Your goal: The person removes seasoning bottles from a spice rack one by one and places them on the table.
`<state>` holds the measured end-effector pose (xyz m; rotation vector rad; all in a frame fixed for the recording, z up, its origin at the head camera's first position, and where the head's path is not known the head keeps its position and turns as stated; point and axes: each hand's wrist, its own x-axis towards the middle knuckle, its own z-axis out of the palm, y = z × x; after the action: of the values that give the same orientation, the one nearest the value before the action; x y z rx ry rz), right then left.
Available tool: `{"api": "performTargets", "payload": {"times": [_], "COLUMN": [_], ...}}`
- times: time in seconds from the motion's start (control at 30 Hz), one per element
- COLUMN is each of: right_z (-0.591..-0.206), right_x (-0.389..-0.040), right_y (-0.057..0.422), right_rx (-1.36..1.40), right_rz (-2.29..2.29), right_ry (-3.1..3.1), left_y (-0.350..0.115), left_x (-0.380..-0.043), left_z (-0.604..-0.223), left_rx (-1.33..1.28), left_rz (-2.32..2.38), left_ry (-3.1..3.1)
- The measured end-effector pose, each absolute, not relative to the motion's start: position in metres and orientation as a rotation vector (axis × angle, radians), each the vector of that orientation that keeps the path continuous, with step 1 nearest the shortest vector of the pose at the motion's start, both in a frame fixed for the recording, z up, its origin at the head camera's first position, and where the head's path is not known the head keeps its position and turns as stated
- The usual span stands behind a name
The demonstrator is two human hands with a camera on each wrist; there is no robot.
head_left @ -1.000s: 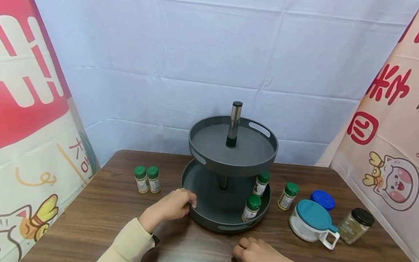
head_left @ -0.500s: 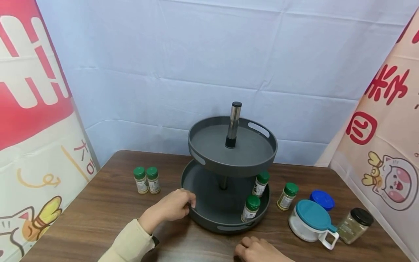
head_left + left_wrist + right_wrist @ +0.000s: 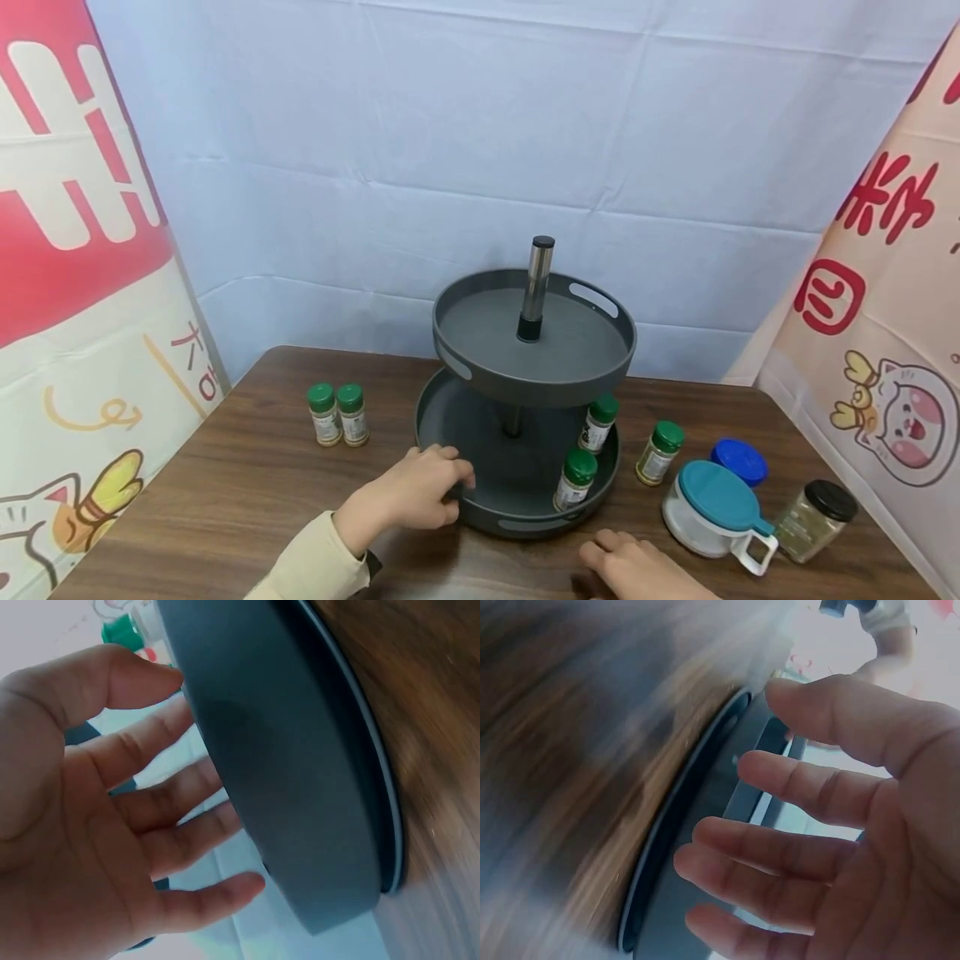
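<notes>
A dark grey two-tier round tray with a metal centre post stands on the table. My left hand is at the left front rim of its lower tier. In the left wrist view its fingers are spread and reach past the rim, with the thumb tip beside the edge. My right hand is above the table in front of the tray, its fingers loosely extended and holding nothing. Two green-capped spice bottles, one at the front and one behind, stand on the lower tier's right side.
Two green-capped bottles stand together at the left. On the right are another green-capped bottle, a white pot with teal lid and handle, a blue lid and a black-capped jar. A pale cloth hangs behind.
My left hand has shifted right and slightly nearer along the lower rim. My right hand has moved right. The tray and bottles look unmoved.
</notes>
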<state>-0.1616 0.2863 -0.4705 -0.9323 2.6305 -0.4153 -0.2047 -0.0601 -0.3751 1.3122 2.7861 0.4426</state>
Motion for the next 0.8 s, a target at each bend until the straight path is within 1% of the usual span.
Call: {"api": "performTargets", "payload": {"times": [0.17,0.33,0.43,0.57,0.8], "right_z": [-0.443,-0.392,-0.376,-0.372,-0.381], "right_x": [-0.156,-0.139,-0.135,-0.138,-0.145], "right_y": [0.291,0.277,0.274,0.277,0.285], "right_rx": [-0.848,-0.740,-0.656,-0.623,-0.660], "right_rz": [-0.369,-0.426,-0.459,-0.459,-0.432], "right_ry": [2.682,2.669,2.654,2.665,2.701], "left_y": [-0.051,-0.040,-0.035,-0.030,-0.026], "left_x": [-0.202,-0.199,-0.198,-0.196,-0.196], "left_z": [-0.379,-0.385,-0.386,-0.388,-0.391], "left_rx": [1.398,1.510,1.522,1.504,1.556], "left_rz": [0.475,0.536,0.550,0.592,0.567], "left_ry": [2.833,2.803,2.767,2.700,2.687]}}
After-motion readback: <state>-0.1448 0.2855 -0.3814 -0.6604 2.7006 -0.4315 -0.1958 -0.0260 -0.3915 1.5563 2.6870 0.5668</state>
